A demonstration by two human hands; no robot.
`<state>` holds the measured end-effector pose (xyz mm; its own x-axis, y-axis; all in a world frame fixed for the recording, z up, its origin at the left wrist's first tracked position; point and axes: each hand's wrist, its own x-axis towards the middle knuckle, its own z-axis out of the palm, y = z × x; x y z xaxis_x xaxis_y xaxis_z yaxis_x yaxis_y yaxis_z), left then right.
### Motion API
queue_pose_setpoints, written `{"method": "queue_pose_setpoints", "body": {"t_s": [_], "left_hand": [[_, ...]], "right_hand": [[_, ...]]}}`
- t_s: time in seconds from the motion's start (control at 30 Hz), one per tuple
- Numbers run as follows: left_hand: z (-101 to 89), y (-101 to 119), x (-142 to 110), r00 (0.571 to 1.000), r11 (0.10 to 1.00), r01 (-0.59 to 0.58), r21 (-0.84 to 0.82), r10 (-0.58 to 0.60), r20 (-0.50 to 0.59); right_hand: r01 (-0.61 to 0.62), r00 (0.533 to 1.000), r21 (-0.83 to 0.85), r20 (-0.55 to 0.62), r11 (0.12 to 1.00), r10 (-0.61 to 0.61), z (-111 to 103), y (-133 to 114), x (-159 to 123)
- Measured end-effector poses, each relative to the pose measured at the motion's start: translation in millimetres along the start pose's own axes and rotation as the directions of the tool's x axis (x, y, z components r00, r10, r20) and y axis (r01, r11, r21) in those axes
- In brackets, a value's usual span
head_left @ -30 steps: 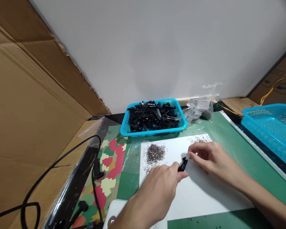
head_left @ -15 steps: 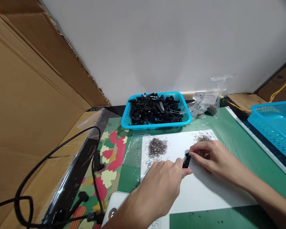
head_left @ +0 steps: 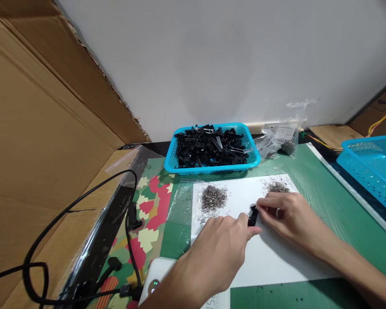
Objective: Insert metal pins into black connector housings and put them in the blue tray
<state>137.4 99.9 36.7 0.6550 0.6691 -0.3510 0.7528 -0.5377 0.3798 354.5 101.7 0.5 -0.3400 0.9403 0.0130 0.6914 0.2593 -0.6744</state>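
Between thumb and fingers, my left hand (head_left: 217, 246) grips a small black plastic part (head_left: 252, 216) above the white sheet (head_left: 270, 257). The fingertips of my right hand (head_left: 283, 212) are pinched together at the part's upper right end; whatever they hold, if anything, is too small and hidden to make out. A heap of tiny bent metal wire pieces (head_left: 214, 198) lies on the sheet's left side. A second heap of small wire pieces (head_left: 277, 186) sits behind my right hand, partly covered by it.
A blue basket (head_left: 212, 171) full of black plastic parts stands at the back. Plastic bags (head_left: 286, 139) lie beside it, and another blue basket (head_left: 369, 171) is at the right. A white device (head_left: 157, 274) with a black cable (head_left: 83, 195) is at the lower left, near a cardboard wall (head_left: 51, 107).
The view has shifted very slightly. Both hands keep nearly the same pose at the black plastic part, with the right fingertips still against its upper end.
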Motion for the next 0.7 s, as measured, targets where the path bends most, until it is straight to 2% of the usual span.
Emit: {"method": "queue_pose_setpoints", "body": {"t_s": [0.23, 0.37, 0.5, 0.7], "left_hand": [[-3.3, 1.8, 0.5, 0.999, 0.999, 0.018, 0.047, -0.019, 0.030], [-2.5, -0.9, 0.2, 1.000, 0.999, 0.023, 0.045, -0.024, 0.013], [-1.7, -3.9, -1.5, 1.000, 1.000, 0.021, 0.006, -0.021, -0.002], [-2.4, -3.6, -1.0, 1.000, 1.000, 0.016, 0.015, -0.015, -0.012]], "right_hand": [[0.048, 0.998, -0.044, 0.037, 0.998, -0.046, -1.8, 1.2, -1.7], [0.014, 0.996, -0.054, 0.093, 0.998, -0.009, -12.9, 0.2, -2.9], [-0.008, 0.998, -0.030, 0.067, 1.000, 0.010, -24.2, -1.3, -2.5], [-0.057, 0.995, 0.039, 0.088, 0.998, 0.054, -24.3, -0.6, -1.2]]}}
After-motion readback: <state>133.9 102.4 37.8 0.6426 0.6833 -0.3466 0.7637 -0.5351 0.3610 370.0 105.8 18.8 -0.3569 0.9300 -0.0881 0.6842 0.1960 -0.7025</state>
